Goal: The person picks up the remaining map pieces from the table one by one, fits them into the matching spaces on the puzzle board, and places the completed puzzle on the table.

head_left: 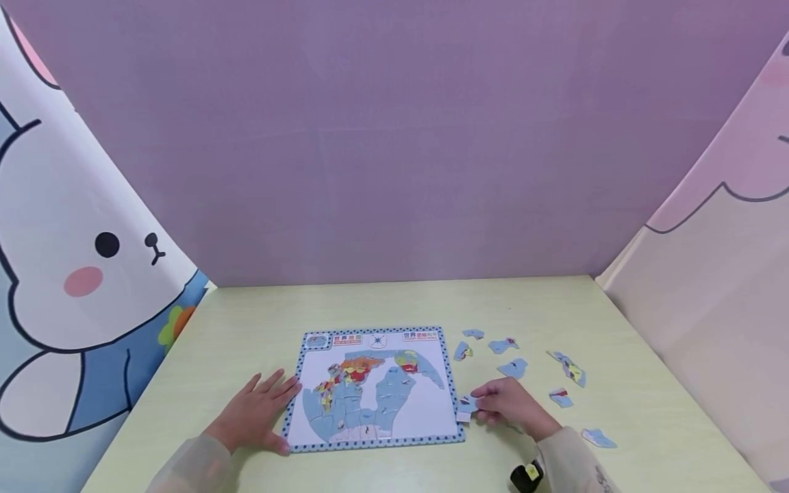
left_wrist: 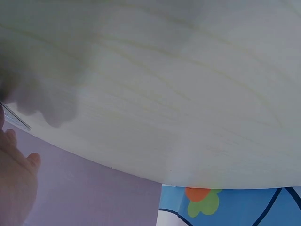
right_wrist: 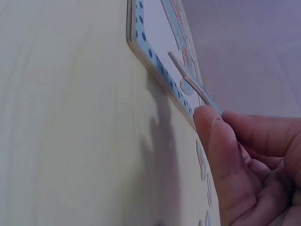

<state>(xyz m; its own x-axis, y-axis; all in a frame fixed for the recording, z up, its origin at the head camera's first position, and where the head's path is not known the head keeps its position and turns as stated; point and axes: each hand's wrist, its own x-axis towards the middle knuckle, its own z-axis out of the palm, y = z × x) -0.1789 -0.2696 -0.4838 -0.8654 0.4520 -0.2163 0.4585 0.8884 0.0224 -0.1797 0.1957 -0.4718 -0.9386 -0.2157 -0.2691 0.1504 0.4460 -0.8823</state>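
Observation:
A world-map puzzle board [head_left: 425,416] with a blue dotted border lies flat on the table. Blue and coloured pieces fill parts of its map; white gaps show between them. My left hand [head_left: 255,414] rests spread beside the board, fingertips touching its left edge; the left wrist view catches only part of this hand [left_wrist: 16,174]. At the board's right edge, my right hand [head_left: 508,405] pinches a blue-and-white puzzle piece [head_left: 465,405] between thumb and fingers. In the right wrist view that piece [right_wrist: 190,77] is tilted, held above the board's border.
Several loose puzzle pieces lie right of the board, including a blue one [head_left: 513,368], a long one [head_left: 568,368] and one nearest the front [head_left: 598,438]. A purple panel [head_left: 394,150] stands behind the table [head_left: 246,308]. Near the right sleeve is a black object [head_left: 527,476].

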